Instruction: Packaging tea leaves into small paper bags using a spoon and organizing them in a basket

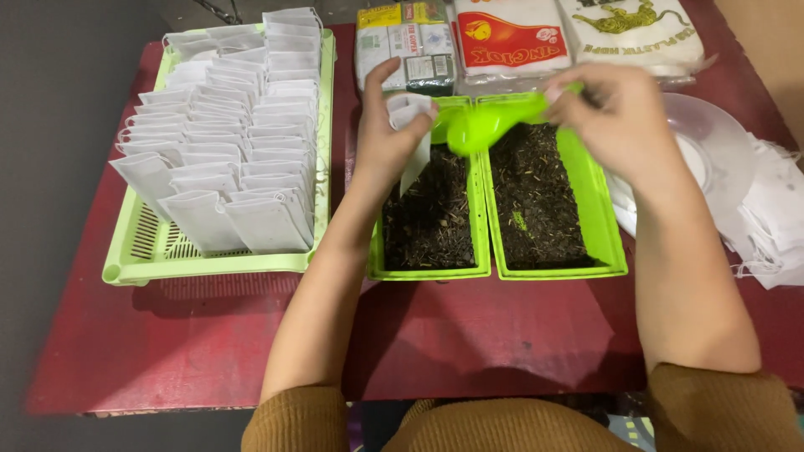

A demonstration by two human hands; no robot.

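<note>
The left hand (pixel 387 138) pinches a small white filter bag (pixel 412 125) by its top, thumb and fingers closed on it so the mouth stands open and the body hangs down. The right hand (pixel 615 113) is closed round the handle of a green scoop (pixel 486 127), whose bowl tips toward the bag's mouth, just beside it and perhaps touching; whether any leaf is in the bowl I cannot tell.

By the look of it, the step in hand is filling: loose tea going from scoop to bag. The next move calls for a steady tilt with the bowl's lip inside the opening, and a firm pinch so the mouth does not fold shut.

The bag is thin, pale, soft paper or mesh, easily crumpled.

Right under both grips sit two green trays (pixel 479 218) of dark loose tea. Left of the left hand, a slotted green basket (pixel 134 251) holds rows of upright bags (pixel 226 151). Beyond the grips lie packets (pixel 511 38); right of the right hand, a clear plate (pixel 720 142) and a heap of bags (pixel 779 209), all on the red bench (pixel 469 335).
</note>
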